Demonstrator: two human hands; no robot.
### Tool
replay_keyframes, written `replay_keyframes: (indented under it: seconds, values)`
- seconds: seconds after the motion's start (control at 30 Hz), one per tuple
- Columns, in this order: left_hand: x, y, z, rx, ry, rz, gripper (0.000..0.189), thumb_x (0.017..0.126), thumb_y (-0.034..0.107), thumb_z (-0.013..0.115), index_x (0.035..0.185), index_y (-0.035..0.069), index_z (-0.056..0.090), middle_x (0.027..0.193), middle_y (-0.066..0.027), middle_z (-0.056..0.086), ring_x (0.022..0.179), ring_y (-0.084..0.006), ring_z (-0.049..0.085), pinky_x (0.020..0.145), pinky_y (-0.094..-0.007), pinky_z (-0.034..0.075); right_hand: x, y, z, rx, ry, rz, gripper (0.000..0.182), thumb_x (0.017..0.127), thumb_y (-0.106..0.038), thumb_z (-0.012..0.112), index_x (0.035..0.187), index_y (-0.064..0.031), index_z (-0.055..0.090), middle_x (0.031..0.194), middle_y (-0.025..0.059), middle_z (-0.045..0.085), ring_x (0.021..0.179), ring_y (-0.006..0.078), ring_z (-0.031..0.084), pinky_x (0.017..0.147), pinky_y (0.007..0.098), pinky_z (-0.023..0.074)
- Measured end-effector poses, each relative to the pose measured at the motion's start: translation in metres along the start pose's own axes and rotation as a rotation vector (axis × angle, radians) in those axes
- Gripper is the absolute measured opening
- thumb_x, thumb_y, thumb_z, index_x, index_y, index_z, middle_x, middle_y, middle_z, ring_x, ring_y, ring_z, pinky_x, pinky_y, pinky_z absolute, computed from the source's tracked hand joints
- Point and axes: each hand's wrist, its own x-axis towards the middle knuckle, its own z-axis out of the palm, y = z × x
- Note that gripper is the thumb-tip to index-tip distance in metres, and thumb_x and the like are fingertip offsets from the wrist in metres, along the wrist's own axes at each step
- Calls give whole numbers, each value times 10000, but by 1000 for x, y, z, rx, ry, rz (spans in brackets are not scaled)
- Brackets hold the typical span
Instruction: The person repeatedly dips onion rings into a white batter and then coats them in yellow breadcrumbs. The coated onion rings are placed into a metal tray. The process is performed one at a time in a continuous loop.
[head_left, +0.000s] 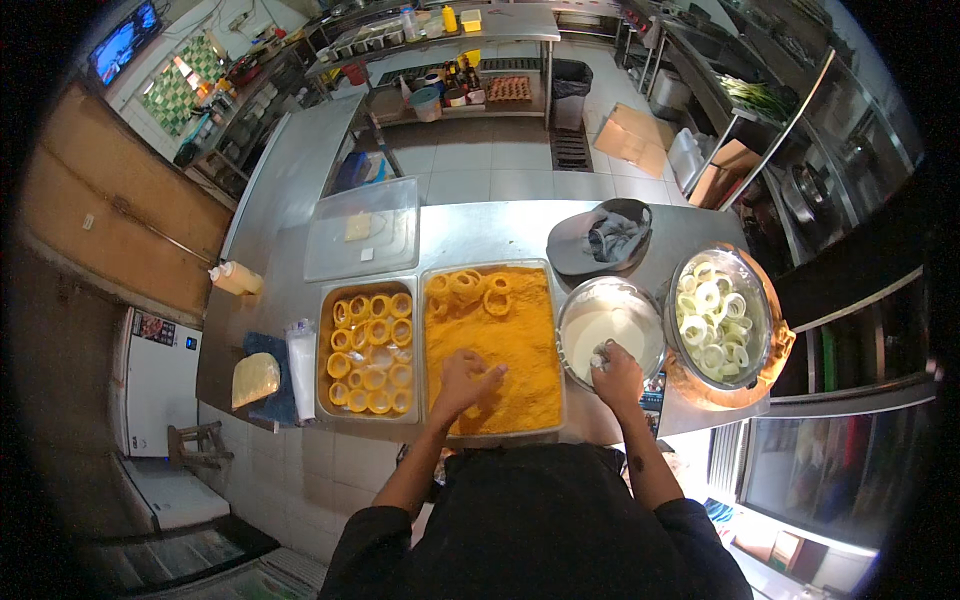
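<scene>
My left hand (469, 381) is over the near part of a tray of orange breadcrumbs (517, 360), fingers apart, with nothing seen in it. Coated onion rings (466, 285) lie at the tray's far end. My right hand (619, 375) reaches into a steel bowl of white batter (604, 322); its fingertips are bent together and wet with batter, and whether they hold something cannot be told. Right of it stands a bowl of raw onion rings (711, 319). To the left, a metal tray (319, 352) holds rows of coated rings.
A clear plastic lid (390, 225) lies behind the trays. A grey cap (577, 244) sits behind the batter bowl. At the left are a plastic-wrapped pack (300, 371), a yellowish bag (256, 381) on a dark cloth and squeeze bottles (236, 277).
</scene>
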Motion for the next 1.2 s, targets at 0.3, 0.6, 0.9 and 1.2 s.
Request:
replay_keyframes:
  seconds: [0.3,0.6,0.9,1.2]
  values:
    - [78,26,-27,44,201,191,351,841,397,861,900,58,792,1135,-142,641,1188,-333,524,1018,-482,421,-1,3,2,37,-21,36,303,837,-236,749,1114,-116,730,1096,123,766,1003,373,738,880,491,582]
    - [123,91,-15,644,232,407,259,809,292,831,932,66,796,1251,-144,606,1236,-382,488,1042,-544,372,-1,7,3,70,19,16,294,792,-203,757,1068,-106,724,1055,140,761,961,381,736,858,502,588]
    - [61,87,-12,555,322,576,271,841,241,810,1053,84,746,1312,-191,595,1320,-413,462,1076,-585,347,17,25,-4,-94,148,-68,408,765,-148,781,1160,-93,695,1093,145,706,1072,375,688,899,489,593]
    - [-24,30,-18,581,364,395,228,867,198,799,1030,56,725,1269,-199,610,1260,-427,511,1057,-585,374,40,21,6,-381,-250,-104,450,770,-111,770,1205,-91,657,1209,134,669,1137,352,664,951,493,574]
